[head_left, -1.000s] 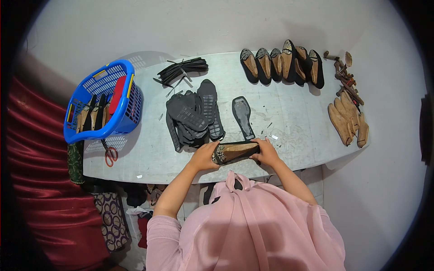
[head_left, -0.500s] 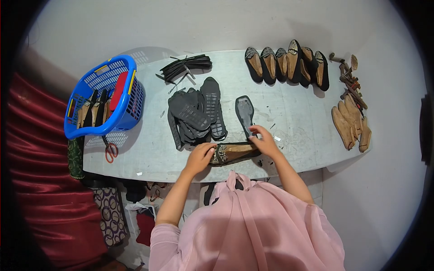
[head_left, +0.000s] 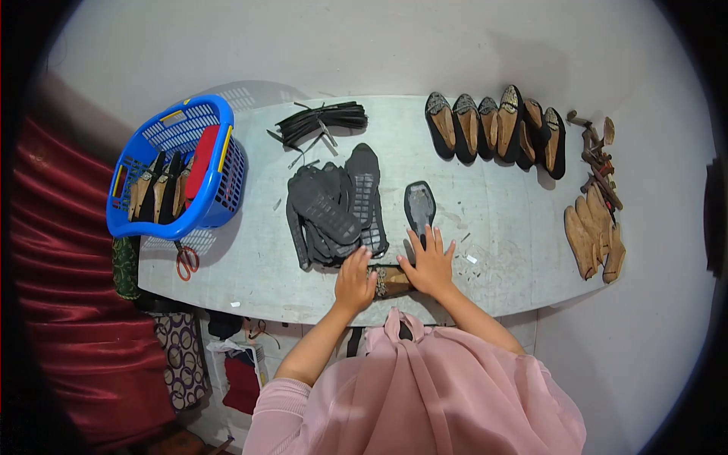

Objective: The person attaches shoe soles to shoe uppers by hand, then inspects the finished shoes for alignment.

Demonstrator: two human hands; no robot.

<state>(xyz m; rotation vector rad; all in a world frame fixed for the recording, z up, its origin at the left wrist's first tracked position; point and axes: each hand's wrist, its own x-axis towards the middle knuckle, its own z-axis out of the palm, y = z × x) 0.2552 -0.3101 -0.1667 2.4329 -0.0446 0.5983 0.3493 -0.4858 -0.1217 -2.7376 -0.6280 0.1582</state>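
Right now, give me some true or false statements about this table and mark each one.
The basket has shoes in it. True.
The scissors are inside the basket. False: the scissors are outside it.
The right hand has its fingers spread. True.
The lone sole is left of the sole pile. False: the lone sole is right of the sole pile.
The wooden lasts are near the table's right end. True.

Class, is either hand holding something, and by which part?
Nothing looks gripped: the left hand is open at the toe end of the shoe, the right hand spread over its other end.
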